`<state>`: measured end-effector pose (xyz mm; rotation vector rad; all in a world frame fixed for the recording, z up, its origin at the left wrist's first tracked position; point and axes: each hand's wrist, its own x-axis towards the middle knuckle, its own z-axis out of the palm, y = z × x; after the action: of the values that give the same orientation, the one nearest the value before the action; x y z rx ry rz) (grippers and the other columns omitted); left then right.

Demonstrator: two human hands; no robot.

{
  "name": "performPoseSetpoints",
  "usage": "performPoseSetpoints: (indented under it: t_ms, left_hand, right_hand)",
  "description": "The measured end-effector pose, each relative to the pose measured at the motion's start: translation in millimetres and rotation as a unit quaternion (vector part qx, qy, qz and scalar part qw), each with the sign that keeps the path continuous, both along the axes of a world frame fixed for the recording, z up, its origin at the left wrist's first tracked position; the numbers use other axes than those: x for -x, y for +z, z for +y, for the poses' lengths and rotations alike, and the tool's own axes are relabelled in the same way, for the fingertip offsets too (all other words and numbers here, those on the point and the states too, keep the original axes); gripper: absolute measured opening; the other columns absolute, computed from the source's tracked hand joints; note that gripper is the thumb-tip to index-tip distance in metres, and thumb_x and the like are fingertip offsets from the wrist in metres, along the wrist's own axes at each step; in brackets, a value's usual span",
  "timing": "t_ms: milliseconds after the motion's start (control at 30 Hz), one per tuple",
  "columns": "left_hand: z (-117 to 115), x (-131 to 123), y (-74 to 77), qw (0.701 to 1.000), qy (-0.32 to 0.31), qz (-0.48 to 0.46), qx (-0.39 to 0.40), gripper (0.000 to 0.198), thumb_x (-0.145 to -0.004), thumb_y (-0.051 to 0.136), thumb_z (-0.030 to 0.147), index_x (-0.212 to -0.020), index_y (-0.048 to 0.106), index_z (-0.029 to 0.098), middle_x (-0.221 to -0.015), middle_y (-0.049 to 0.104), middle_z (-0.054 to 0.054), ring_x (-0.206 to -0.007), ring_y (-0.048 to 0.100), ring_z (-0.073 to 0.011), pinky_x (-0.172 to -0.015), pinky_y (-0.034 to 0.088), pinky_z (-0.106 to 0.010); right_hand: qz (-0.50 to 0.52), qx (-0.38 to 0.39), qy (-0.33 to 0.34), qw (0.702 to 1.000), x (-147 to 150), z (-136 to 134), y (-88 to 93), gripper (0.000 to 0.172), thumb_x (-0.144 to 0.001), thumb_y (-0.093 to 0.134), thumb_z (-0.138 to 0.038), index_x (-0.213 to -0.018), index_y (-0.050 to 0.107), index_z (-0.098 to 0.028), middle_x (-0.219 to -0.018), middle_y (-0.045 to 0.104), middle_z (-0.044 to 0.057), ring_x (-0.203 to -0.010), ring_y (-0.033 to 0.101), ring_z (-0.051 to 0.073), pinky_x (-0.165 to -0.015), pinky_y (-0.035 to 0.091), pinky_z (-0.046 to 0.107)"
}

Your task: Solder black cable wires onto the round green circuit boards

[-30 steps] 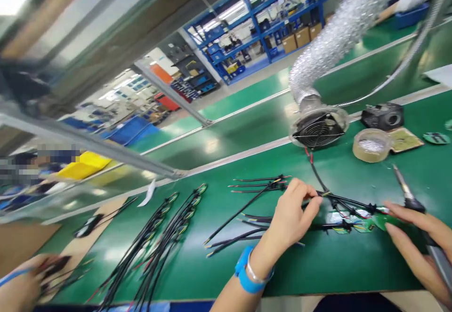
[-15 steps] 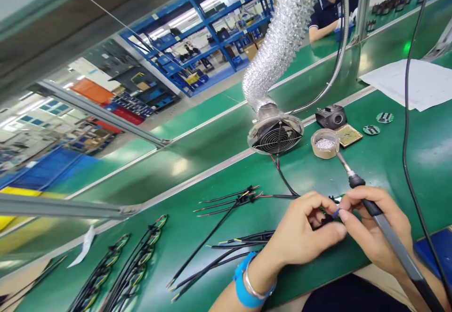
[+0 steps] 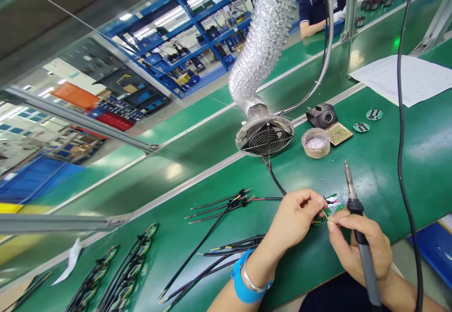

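A soldering iron [image 3: 355, 207] with a black and grey handle rests in the closed grip of my right hand [image 3: 374, 248], its bare metal tip pointing up and away. The thumb and forefinger of that same hand meet at a short green wire [image 3: 326, 215]. My left hand [image 3: 294, 218] is closed, its fingertips pinching at the green wire from the other side. Just beyond the fingertips lies a small green and white circuit board [image 3: 334, 203] with thin wires on it, partly hidden by my hands. A black cable [image 3: 277, 180] with red ends lies beyond my left hand.
A fume extractor fan [image 3: 268, 138] hangs from a silver duct. Near it stand a round solder tub [image 3: 316, 143], a black iron stand [image 3: 321, 115] and round boards [image 3: 361, 127]. Cable bundles [image 3: 130, 260] lie left. A black cord [image 3: 402, 161] hangs right. A co-worker [image 3: 321, 6] sits opposite.
The soldering iron's tip has swung away from the solder tub and now points more upright. Between my fingertips a green wire shows where a blue one was. The view has shifted slightly.
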<state>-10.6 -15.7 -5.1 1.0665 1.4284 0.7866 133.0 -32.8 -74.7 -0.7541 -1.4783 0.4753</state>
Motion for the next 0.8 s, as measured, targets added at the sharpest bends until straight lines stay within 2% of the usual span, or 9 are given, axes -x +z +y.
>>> performPoseSetpoints:
  t_ms: [100, 200, 300, 400, 567, 667, 800]
  left_hand:
    - [4, -2, -6.2, 0.985, -0.081, 0.151, -0.016, 0.017, -0.081, 0.059, 0.026, -0.07, 0.069, 0.016, -0.061, 0.062, 0.002, -0.055, 0.051, -0.0106, -0.056, 0.038, -0.022]
    - [6, -8, -13.0, 0.933, -0.125, 0.327, -0.08, 0.015, -0.079, 0.059, 0.017, -0.069, 0.07, 0.018, -0.068, 0.065, 0.001, -0.061, 0.055, -0.0129, -0.061, 0.038, -0.025]
    - [6, -12, -19.1, 0.886, -0.159, 0.419, -0.118, 0.017, -0.083, 0.058, 0.017, -0.073, 0.071, 0.019, -0.076, 0.066, -0.001, -0.067, 0.058, -0.015, -0.064, 0.039, -0.027]
    - [6, -12, -23.3, 0.87, -0.181, 0.443, -0.121, 0.017, -0.087, 0.058, 0.019, -0.076, 0.07, 0.021, -0.079, 0.067, -0.001, -0.07, 0.06, -0.0157, -0.064, 0.04, -0.027]
    - [3, -8, -27.7, 0.861, -0.195, 0.442, -0.158, 0.013, -0.09, 0.059, 0.019, -0.082, 0.07, 0.02, -0.083, 0.067, -0.001, -0.076, 0.062, -0.0157, -0.068, 0.044, -0.026]
    - [1, -8, -29.9, 0.855, -0.195, 0.449, -0.175, 0.013, -0.091, 0.06, 0.02, -0.084, 0.07, 0.02, -0.082, 0.066, -0.001, -0.075, 0.062, -0.0158, -0.066, 0.044, -0.026]
    - [1, -8, -31.8, 0.848, -0.191, 0.456, -0.189, 0.012, -0.091, 0.062, 0.021, -0.084, 0.07, 0.021, -0.082, 0.066, -0.001, -0.074, 0.063, -0.0159, -0.064, 0.043, -0.026]
  right_hand:
    - [-0.036, 0.014, 0.0, 0.999, -27, 1, -9.2, 0.034, -0.078, 0.067, -0.002, -0.107, 0.063, -0.02, -0.091, 0.074, 0.001, -0.076, 0.073, 0.016, -0.071, 0.064, 0.028]
    - [-0.057, 0.044, -0.022, 0.997, -49, 7, -17.8, 0.036, -0.082, 0.064, -0.003, -0.114, 0.065, -0.02, -0.098, 0.075, 0.003, -0.075, 0.072, 0.015, -0.072, 0.063, 0.027]
    - [-0.082, 0.086, -0.031, 0.992, -63, 14, -17.4, 0.043, -0.087, 0.061, -0.007, -0.127, 0.062, -0.022, -0.094, 0.075, 0.001, -0.07, 0.071, 0.013, -0.069, 0.062, 0.025]
    - [-0.106, 0.077, -0.009, 0.991, -72, 22, -4.4, 0.045, -0.088, 0.059, -0.012, -0.132, 0.06, -0.022, -0.094, 0.072, 0.003, -0.074, 0.069, 0.015, -0.066, 0.06, 0.029]
    - [-0.171, 0.059, 0.087, 0.98, -78, 29, 16.5, 0.026, -0.087, 0.054, -0.011, -0.108, 0.068, -0.019, -0.079, 0.067, 0.004, -0.066, 0.064, 0.015, -0.052, 0.05, 0.026]
    - [-0.178, 0.069, 0.097, 0.977, -76, 29, 15.1, 0.022, -0.085, 0.054, -0.011, -0.102, 0.066, -0.019, -0.072, 0.065, 0.002, -0.061, 0.063, 0.014, -0.049, 0.047, 0.025]
    - [-0.177, 0.09, 0.124, 0.972, -74, 28, 8.7, 0.025, -0.085, 0.053, -0.01, -0.105, 0.064, -0.02, -0.071, 0.065, 0.0, -0.057, 0.059, 0.012, -0.051, 0.047, 0.025]
